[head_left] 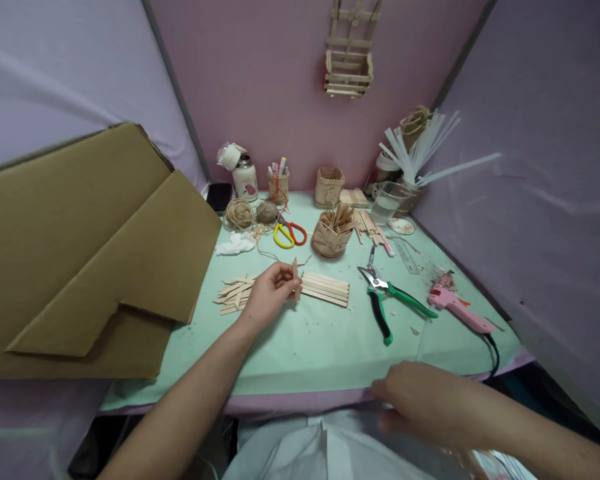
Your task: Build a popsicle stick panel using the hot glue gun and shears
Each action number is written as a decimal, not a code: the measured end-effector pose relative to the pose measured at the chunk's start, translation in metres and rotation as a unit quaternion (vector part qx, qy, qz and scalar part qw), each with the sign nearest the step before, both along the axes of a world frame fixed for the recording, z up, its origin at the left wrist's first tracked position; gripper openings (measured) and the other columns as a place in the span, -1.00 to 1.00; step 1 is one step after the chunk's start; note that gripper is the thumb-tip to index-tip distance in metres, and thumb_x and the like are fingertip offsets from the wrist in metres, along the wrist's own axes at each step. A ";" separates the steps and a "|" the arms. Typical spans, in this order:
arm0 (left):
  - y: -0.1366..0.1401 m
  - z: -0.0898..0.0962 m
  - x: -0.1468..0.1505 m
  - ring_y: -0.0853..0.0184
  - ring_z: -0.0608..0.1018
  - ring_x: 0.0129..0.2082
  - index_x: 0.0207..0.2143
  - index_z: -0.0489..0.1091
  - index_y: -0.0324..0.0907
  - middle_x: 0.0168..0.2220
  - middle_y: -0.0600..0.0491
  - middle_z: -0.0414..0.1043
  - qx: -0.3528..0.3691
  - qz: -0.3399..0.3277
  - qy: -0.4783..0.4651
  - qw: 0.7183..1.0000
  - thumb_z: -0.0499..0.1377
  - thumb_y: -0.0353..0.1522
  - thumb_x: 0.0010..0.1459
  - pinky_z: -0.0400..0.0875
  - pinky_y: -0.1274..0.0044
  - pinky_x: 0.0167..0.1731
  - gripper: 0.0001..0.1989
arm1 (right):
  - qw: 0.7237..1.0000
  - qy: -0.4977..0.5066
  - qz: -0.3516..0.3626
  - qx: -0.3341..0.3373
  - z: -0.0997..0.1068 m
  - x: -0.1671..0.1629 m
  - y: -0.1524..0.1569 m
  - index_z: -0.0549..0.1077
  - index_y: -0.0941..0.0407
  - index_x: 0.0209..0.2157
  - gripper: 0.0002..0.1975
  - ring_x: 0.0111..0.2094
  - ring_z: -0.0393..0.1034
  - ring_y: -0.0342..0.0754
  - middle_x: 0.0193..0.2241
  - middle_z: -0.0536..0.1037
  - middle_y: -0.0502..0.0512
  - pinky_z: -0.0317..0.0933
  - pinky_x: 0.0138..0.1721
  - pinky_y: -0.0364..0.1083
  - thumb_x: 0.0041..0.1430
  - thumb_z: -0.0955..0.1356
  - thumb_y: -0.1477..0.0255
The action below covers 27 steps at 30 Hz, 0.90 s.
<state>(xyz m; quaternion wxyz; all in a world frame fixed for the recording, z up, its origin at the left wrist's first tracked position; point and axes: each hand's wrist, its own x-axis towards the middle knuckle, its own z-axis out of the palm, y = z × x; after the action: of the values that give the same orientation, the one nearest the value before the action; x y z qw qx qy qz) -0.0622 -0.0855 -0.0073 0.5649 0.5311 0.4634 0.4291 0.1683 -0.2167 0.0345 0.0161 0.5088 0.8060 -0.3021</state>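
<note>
My left hand (271, 295) is closed, pinching a short cut piece of wooden craft stick (295, 275) upright between thumb and fingers. Just right of it, several craft sticks (326, 289) lie side by side in a flat panel on the green cloth. Under and left of that hand is a loose pile of pointed stick pieces (233, 295). My right hand (413, 400) is over the table's front edge, its fingers smeared by motion; whether it holds anything cannot be seen. Nearest to it on the table are green-handled pruning shears (380, 285).
A pink glue gun (460, 308) with a black cord lies at the right. Behind are a stick-filled holder (331, 235), scissors (285, 235), twine (239, 213) and a plastic cup (386, 205) beside white glue sticks (420, 150). Large cardboard (95, 253) leans on the left.
</note>
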 end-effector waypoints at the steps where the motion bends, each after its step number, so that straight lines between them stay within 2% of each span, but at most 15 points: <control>1: 0.000 0.001 0.001 0.39 0.53 -0.42 -0.33 0.33 -0.18 -0.40 0.09 0.46 -0.004 -0.004 -0.005 1.000 0.25 -0.31 -0.03 0.45 0.54 -0.38 -0.78 | 0.999 -0.025 0.022 -0.026 0.006 0.004 0.002 0.49 0.09 -0.54 -0.91 -0.64 0.34 -0.06 -0.67 0.49 0.03 -0.08 -0.62 -0.15 0.01 0.40 0.44; 3: -0.001 0.000 0.001 0.38 0.54 -0.39 -0.34 0.32 -0.18 -0.38 0.08 0.47 0.007 0.001 0.000 1.000 0.24 -0.33 -0.03 0.45 0.54 -0.37 -0.80 | 0.998 -0.037 0.037 -0.035 0.013 0.001 0.012 0.49 0.08 -0.41 -0.86 -0.50 0.42 -0.03 -0.51 0.55 0.06 0.07 -0.54 -0.15 0.18 0.31 0.42; 4: -0.002 -0.001 0.001 0.37 0.55 -0.37 -0.35 0.31 -0.17 -0.37 0.07 0.48 0.020 0.008 0.008 1.000 0.23 -0.34 -0.02 0.44 0.55 -0.37 -0.82 | 1.000 -0.026 0.013 0.004 0.012 -0.004 0.019 0.48 0.08 -0.36 -0.86 -0.43 0.45 -0.02 -0.43 0.57 0.08 0.16 -0.47 -0.13 0.22 0.28 0.43; 6: -0.001 -0.004 0.001 0.35 0.57 -0.32 -0.34 0.28 -0.16 -0.34 0.05 0.51 0.056 0.024 0.034 0.998 0.19 -0.37 0.02 0.44 0.54 -0.34 -0.86 | 0.990 -0.001 -0.052 0.134 0.000 -0.016 0.041 0.46 0.11 -0.22 -0.87 -0.20 0.46 0.06 -0.22 0.58 0.17 0.29 -0.22 -0.05 0.17 0.33 0.46; 7: -0.001 -0.007 0.000 0.34 0.57 -0.30 -0.33 0.26 -0.15 -0.32 0.05 0.53 0.073 0.030 0.049 0.996 0.17 -0.39 0.03 0.44 0.54 -0.33 -0.86 | 0.977 0.008 -0.083 0.198 -0.010 -0.022 0.053 0.44 0.14 -0.12 -0.75 -0.04 0.40 0.14 -0.08 0.54 0.25 0.27 -0.06 0.02 0.12 0.37 0.48; 8: 0.000 -0.009 -0.001 0.33 0.58 -0.29 -0.31 0.25 -0.14 -0.32 0.05 0.54 0.085 0.033 0.061 0.994 0.16 -0.39 0.05 0.45 0.53 -0.32 -0.86 | 0.969 0.010 -0.103 0.224 -0.021 -0.028 0.066 0.40 0.18 -0.02 -0.62 0.09 0.30 0.21 0.05 0.45 0.34 0.19 0.07 0.09 0.09 0.40 0.50; 10: 0.003 -0.014 -0.002 0.32 0.58 -0.28 -0.25 0.24 -0.12 -0.31 0.05 0.55 0.091 0.032 0.069 0.993 0.15 -0.40 0.07 0.45 0.51 -0.33 -0.82 | 0.960 0.014 -0.130 0.248 -0.041 -0.036 0.090 0.29 0.26 0.11 -0.42 0.20 0.15 0.31 0.18 0.30 0.47 0.08 0.16 0.20 0.04 0.44 0.48; 12: 0.006 -0.018 -0.003 0.30 0.58 -0.29 -0.20 0.25 -0.11 -0.30 0.04 0.55 0.083 0.030 0.061 0.994 0.14 -0.40 0.06 0.46 0.50 -0.34 -0.78 | 0.956 0.023 -0.143 0.255 -0.055 -0.040 0.106 0.25 0.26 0.14 -0.37 0.18 0.17 0.32 0.15 0.33 0.48 0.10 0.14 0.23 0.04 0.44 0.46; 15: 0.009 -0.019 -0.003 0.31 0.57 -0.29 -0.20 0.29 -0.13 -0.30 0.04 0.54 0.079 0.030 0.064 0.994 0.14 -0.42 0.04 0.46 0.49 -0.31 -0.77 | 0.957 0.049 -0.141 0.249 -0.064 -0.040 0.113 0.26 0.21 0.13 -0.44 0.06 0.30 0.24 0.00 0.46 0.37 0.21 0.05 0.18 0.09 0.40 0.46; 20: 0.007 -0.016 -0.004 0.34 0.54 -0.31 -0.32 0.35 -0.14 -0.35 0.10 0.51 0.132 0.023 0.159 0.978 0.13 -0.46 0.02 0.39 0.51 -0.24 -0.87 | 0.960 0.094 -0.122 0.236 -0.068 -0.036 0.104 0.25 0.17 0.12 -0.47 0.04 0.31 0.16 0.02 0.46 0.30 0.22 0.05 0.09 0.12 0.39 0.46; 27: 0.004 -0.014 -0.004 0.36 0.46 -0.35 -0.41 0.36 -0.15 -0.41 0.14 0.44 0.153 -0.053 0.218 0.962 0.13 -0.45 0.05 0.31 0.53 -0.25 -0.95 | 0.957 0.132 -0.114 0.231 -0.072 -0.034 0.103 0.31 0.14 0.03 -0.57 0.02 0.31 0.17 -0.01 0.46 0.29 0.22 0.03 0.10 0.11 0.39 0.48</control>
<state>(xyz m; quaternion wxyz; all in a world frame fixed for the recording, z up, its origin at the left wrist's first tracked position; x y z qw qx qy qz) -0.0664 -0.0818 -0.0214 0.3845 0.7157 0.4752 0.3378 0.1342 -0.1142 -0.0375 -0.2425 0.5428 0.7855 -0.1718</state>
